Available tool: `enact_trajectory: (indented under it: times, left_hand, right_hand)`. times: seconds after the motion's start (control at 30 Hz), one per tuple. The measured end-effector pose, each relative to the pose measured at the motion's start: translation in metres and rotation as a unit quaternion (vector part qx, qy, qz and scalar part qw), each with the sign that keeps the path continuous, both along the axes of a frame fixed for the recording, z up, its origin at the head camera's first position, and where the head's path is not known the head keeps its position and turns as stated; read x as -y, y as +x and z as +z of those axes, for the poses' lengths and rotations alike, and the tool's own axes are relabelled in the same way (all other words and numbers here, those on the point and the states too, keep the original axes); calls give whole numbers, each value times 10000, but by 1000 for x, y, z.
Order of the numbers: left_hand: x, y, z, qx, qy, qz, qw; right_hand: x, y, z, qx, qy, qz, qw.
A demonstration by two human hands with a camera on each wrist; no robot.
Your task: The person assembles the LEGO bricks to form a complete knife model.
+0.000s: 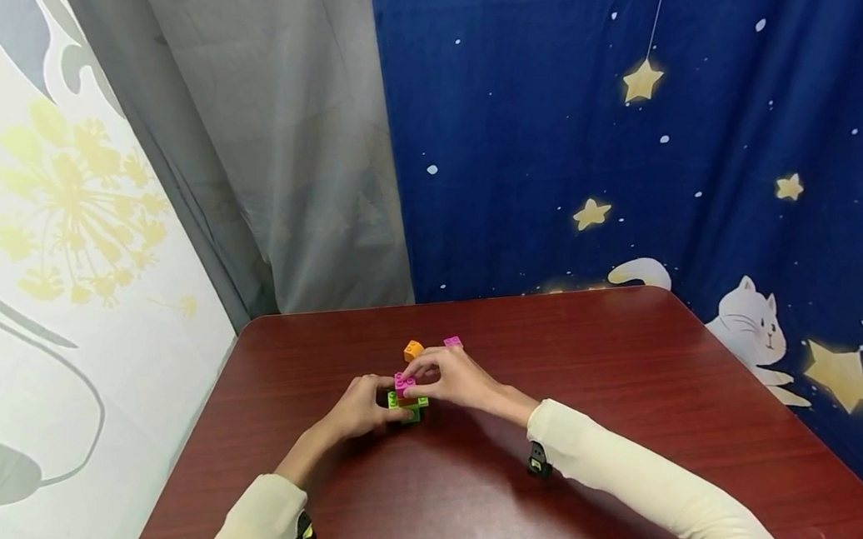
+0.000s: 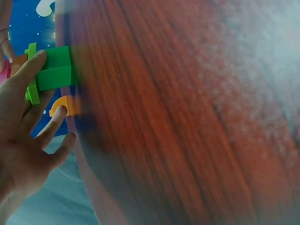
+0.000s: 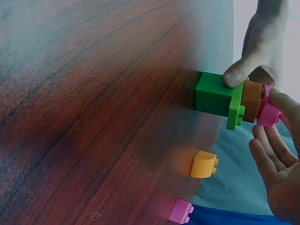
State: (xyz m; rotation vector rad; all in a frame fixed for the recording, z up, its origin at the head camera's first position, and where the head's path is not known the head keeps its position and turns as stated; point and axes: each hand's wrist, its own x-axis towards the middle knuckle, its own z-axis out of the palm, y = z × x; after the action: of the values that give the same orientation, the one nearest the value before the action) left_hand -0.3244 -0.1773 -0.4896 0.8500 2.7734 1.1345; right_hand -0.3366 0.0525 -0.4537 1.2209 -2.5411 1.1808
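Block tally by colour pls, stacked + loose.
Dark green block: 1
Light green block: 1
Brown block: 1
Orange block: 1
Pink blocks: 2 (one pinched in the right hand, at the end of the stack; one loose on the table)
Total: 6

Two curtains and a white panel around a dark red table (image 1: 633,356).
Behind the table, a grey curtain (image 1: 317,144) hangs just beside a blue curtain (image 1: 507,172), which carries printed yellow stars (image 1: 642,82), small white dots and, low near the table's right edge, a white cat (image 1: 751,326). On the left, the white panel (image 1: 154,381) shows a yellow flower (image 1: 73,190) and grey shapes.
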Motion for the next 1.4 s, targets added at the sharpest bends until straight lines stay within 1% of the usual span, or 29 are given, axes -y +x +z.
enact_trajectory:
  times: [0.23, 0.37, 0.47, 0.63, 0.73, 0.8, 0.97, 1.1, 1.27, 1.33, 1.4]
  left_hand:
    - [0, 0, -1, 118, 50, -39, 9999]
    - [1, -1, -1, 95, 38, -22, 9999]
    - [1, -1, -1, 57, 15, -12, 10000]
    - [1, -2, 1, 55, 26, -5, 10000]
    - [0, -2, 2, 75, 51, 3, 10000]
    - [0, -2, 2, 105, 56, 17, 9999]
    - [-2, -1, 0, 154, 64, -38, 9999]
    - [-1, 0, -1, 131, 66, -59, 9999]
    - [0, 2, 0, 152, 81, -13, 9999]
    - [0, 3, 1, 160, 68, -8, 9998]
    - [-2, 3, 2, 148, 30, -27, 9999]
  right_hand:
    - [-1, 0, -1, 32, -15, 90, 10000]
    - [-1, -2, 0, 85, 40, 145, 9998]
    - [-2, -4, 2, 7, 159, 141, 9998]
    - [-3, -5, 2, -535, 451, 141, 9975]
    - [-3, -6, 1, -788, 475, 183, 9956]
    - [-4, -6, -2, -785, 376, 248, 9959]
    - [-9, -6, -11, -580, 101, 313, 9978]
    - [-9, -5, -16, -488, 29, 313, 9983]
    - [-7, -4, -13, -328, 14, 373, 9988]
    - [-7, -3, -11, -385, 42, 362, 9986]
    - [-8, -3, -9, -546, 88, 322, 9980]
